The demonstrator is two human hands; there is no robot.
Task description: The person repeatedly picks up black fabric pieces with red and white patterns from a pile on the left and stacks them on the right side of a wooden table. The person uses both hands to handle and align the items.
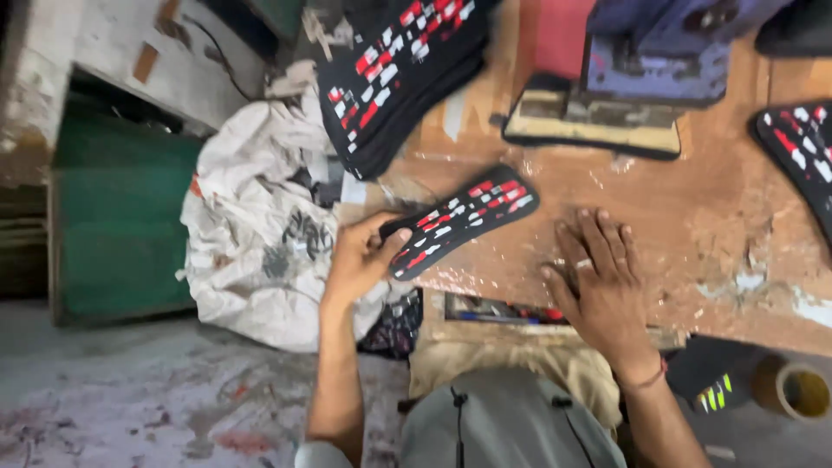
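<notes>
My left hand [360, 260] grips the near end of a long black piece with red and white patches [464, 217], which lies slanted on the worn wooden table [693, 225]. My right hand [598, 277] rests flat on the tabletop to the right of that piece, fingers spread, a ring on one finger, holding nothing. A stack of similar black patterned pieces [399, 78] sits at the table's far left corner. Another such piece [802, 147] lies at the right edge.
A blue machine on a cream base [624, 95] stands at the back of the table. A crumpled white sack [260, 225] lies on the floor to the left beside a green cabinet [121, 217]. A roll of tape [793, 390] sits at lower right.
</notes>
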